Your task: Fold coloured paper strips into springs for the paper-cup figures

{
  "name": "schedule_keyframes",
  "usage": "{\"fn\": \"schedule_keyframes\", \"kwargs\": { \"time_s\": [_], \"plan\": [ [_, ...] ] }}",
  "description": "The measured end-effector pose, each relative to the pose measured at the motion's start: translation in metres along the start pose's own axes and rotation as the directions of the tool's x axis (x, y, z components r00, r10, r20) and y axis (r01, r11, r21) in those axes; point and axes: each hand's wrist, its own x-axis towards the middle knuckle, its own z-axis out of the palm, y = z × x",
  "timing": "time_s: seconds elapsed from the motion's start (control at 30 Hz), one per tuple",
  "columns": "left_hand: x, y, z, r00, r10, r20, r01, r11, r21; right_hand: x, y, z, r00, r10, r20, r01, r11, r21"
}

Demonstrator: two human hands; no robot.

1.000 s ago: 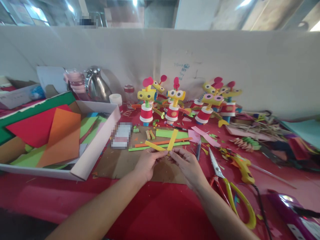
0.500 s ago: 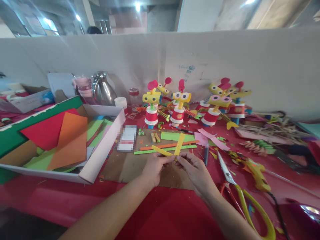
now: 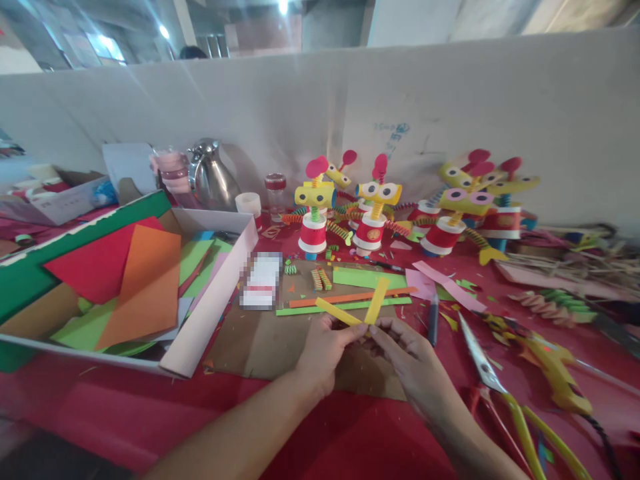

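My left hand (image 3: 323,350) and my right hand (image 3: 413,360) meet over a brown cardboard sheet (image 3: 260,343) on the red table. Both are closed in a pinch on the joined ends of two yellow paper strips (image 3: 360,308), which stick up and away in a V. Just beyond the strips lie green and orange paper strips (image 3: 350,300). Small folded paper springs (image 3: 320,279) lie a little farther back.
A white box of coloured paper sheets (image 3: 125,280) stands at the left. Paper-cup figures with yellow heads (image 3: 370,210) line the back wall. Yellow-handled scissors (image 3: 505,400), a yellow glue gun (image 3: 550,363) and a pen (image 3: 433,310) lie at the right. A steel jug (image 3: 210,177) stands behind.
The view has shifted, so everything sits slightly right and lower in frame. My hands keep the same pinch on the yellow strips.
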Motion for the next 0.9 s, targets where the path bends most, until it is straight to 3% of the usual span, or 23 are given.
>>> {"fn": "schedule_keyframes", "kwargs": {
  "time_s": [0.27,0.7,0.9],
  "plan": [
    [-0.0017,0.0045,0.0019,0.999,0.041,0.006,-0.041,0.995,0.095,-0.0011,0.0003,-0.0034,1.0,0.026,-0.007,-0.026,1.0,-0.01],
    [0.0006,0.003,0.0008,0.999,0.016,0.03,-0.016,1.0,0.001,0.0001,-0.0021,-0.0025,0.998,0.064,-0.019,-0.064,0.997,-0.033],
    [0.0021,0.0018,-0.0028,1.0,0.017,-0.005,-0.017,0.998,0.056,-0.0012,-0.0064,-0.0021,0.999,0.029,-0.037,-0.032,0.996,-0.089]
  ]
}}
